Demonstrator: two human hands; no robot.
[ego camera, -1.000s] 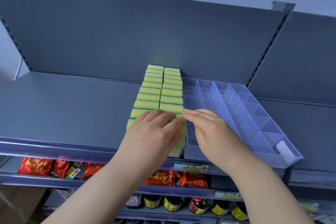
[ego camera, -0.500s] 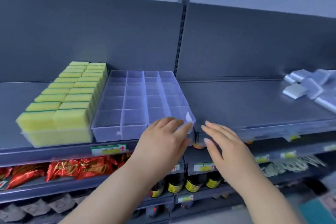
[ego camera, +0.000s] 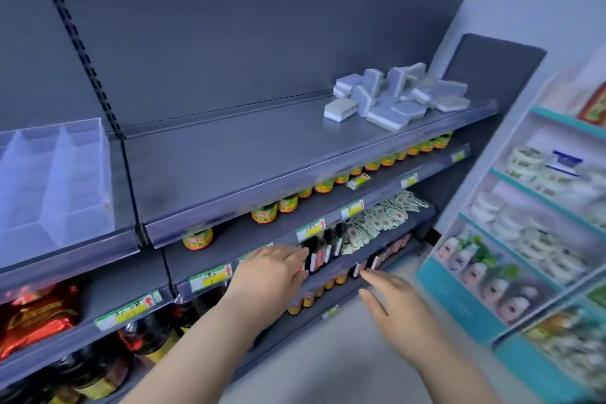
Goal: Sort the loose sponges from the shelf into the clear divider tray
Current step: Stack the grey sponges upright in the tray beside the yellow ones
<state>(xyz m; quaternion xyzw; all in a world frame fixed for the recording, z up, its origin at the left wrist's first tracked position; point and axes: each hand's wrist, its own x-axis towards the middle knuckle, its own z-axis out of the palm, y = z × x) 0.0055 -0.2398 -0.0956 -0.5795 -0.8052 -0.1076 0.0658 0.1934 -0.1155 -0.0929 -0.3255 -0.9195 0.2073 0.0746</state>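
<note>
Loose sponges [ego camera: 398,98]: grey-white heap, far right of shelf [ego camera: 229,154], untouched. Clear divider tray [ego camera: 55,187]: far left, well apart; visible compartments empty. Left hand [ego camera: 272,275], right hand [ego camera: 393,298]: grip apart, holding nothing. Change: view has swung from tray toward heap; pickup judged next.

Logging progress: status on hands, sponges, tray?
Left hand, right hand open, empty. Grey sponges piled far right on shelf. Clear tray far left, visible compartments empty. Nothing blocking.
</note>
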